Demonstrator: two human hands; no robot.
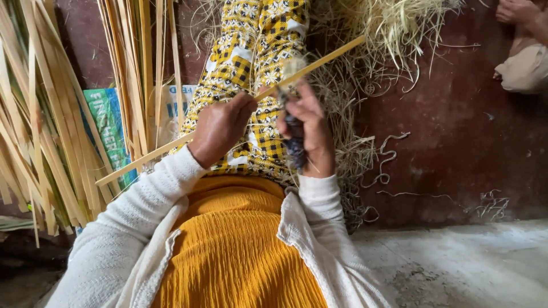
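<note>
Your left hand pinches the long bamboo strip. Your right hand has its fingers wrapped around a dark-handled knife against it.

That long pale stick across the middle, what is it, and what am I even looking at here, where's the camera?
The camera sits on a person's head and looks down at their own lap and hands. The left hand grips a long thin bamboo strip that runs slantwise across the picture. The right hand holds a dark-handled tool against the strip; its blade is blurred. The legs are in yellow patterned cloth. On the dark red floor lie more bamboo strips at the left and a heap of thin curly shavings ahead. Another person's hand shows at the top right corner.
</note>
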